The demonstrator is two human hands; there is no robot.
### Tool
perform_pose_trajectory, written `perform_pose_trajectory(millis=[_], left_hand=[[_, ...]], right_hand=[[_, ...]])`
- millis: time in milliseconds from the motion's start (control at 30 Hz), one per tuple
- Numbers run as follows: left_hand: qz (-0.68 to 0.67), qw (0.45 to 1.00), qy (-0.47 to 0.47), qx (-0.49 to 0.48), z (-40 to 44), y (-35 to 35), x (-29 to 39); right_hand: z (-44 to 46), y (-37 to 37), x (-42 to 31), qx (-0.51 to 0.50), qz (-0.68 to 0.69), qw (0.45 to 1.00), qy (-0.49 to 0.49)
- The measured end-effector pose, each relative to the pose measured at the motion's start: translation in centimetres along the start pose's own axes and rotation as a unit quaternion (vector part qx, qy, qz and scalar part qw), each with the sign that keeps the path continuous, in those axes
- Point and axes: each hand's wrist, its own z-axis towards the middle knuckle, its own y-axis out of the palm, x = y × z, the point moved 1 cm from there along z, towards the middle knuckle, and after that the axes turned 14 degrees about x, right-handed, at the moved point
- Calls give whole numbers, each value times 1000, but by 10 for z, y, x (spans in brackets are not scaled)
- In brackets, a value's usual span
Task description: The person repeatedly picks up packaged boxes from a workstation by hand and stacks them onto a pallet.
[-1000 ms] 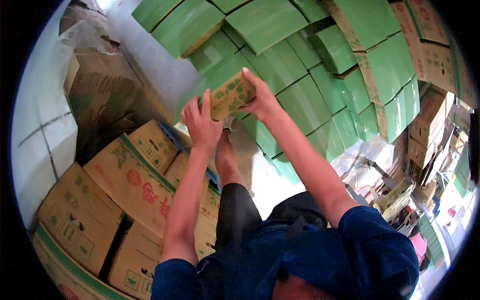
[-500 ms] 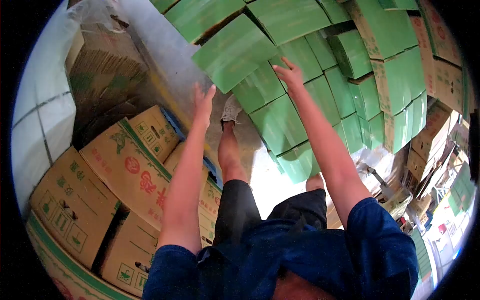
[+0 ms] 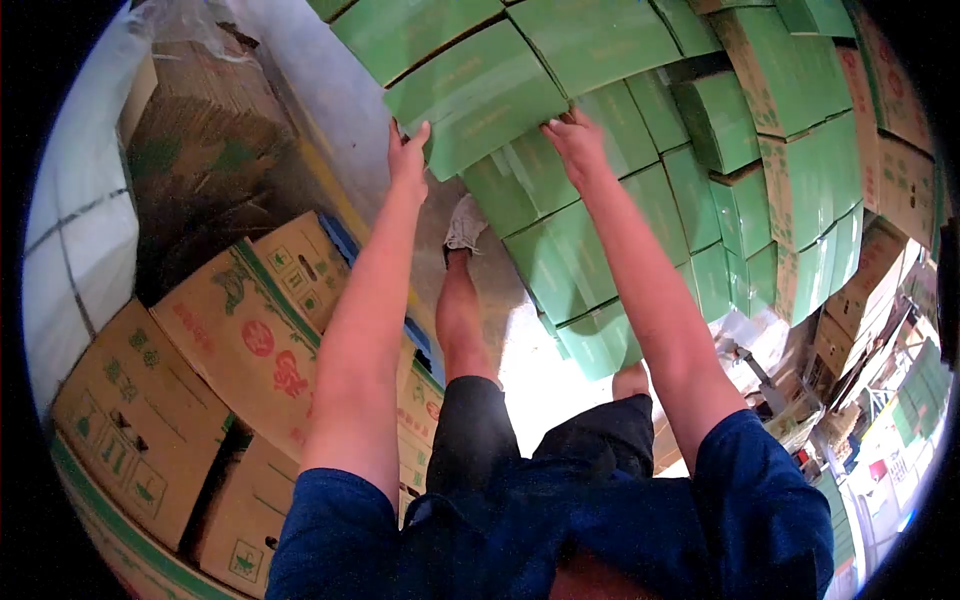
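Observation:
A green cardboard box sits on top of the stack, jutting toward me and over the floor side. My left hand is at its near left corner, thumb up along the edge and fingers against the side. At its near right corner, my right hand has curled fingers on the edge. The box is held between both hands while still resting on the stack. Below it are more green boxes, closely stacked. The undersides of my fingers are partly hidden.
Brown printed cartons are stacked at left, near flattened cardboard and a white wrapped block. Taller green boxes rise at right. My shoe stands on the floor between the stacks.
Both hands have moved forward from open in the air onto the near corners of the green box. The gap behind that box looks narrower, and the view has shifted slightly.

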Motion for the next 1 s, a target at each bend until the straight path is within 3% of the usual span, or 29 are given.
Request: perform_pose_trajectory(millis=[100, 200, 267, 333, 400, 567, 667, 733, 767, 833, 1000], left_hand=[[11, 1000, 15, 2, 23, 5, 7], [38, 996, 41, 73, 46, 10, 13], [-62, 993, 84, -46, 59, 16, 17], [-41, 995, 89, -20, 57, 25, 22], [-17, 995, 94, 7, 52, 26, 22], [-63, 992, 94, -49, 63, 25, 17], [-47, 995, 85, -14, 58, 28, 17], [-45, 994, 92, -30, 60, 26, 16], [-42, 993, 101, -45, 62, 24, 19], [-35, 993, 108, -18, 64, 22, 19], [-60, 994, 84, -27, 81, 21, 8]], right_hand=[[7, 0, 10, -16, 89, 996, -8], [11, -5, 7, -37, 119, 992, -3], [12, -3, 5, -48, 109, 993, 3], [7, -2, -2, 39, 125, 991, 39], [3, -5, -6, 26, 115, 992, 37], [15, -3, -4, -17, 119, 993, 11], [7, 2, -4, 5, 113, 993, -18], [4, 4, -4, 96, 34, 994, -50], [3, 3, -11, 94, 36, 994, -53], [0, -5, -32, 116, -136, 975, -134], [-23, -28, -59, 122, -217, 951, -182]])
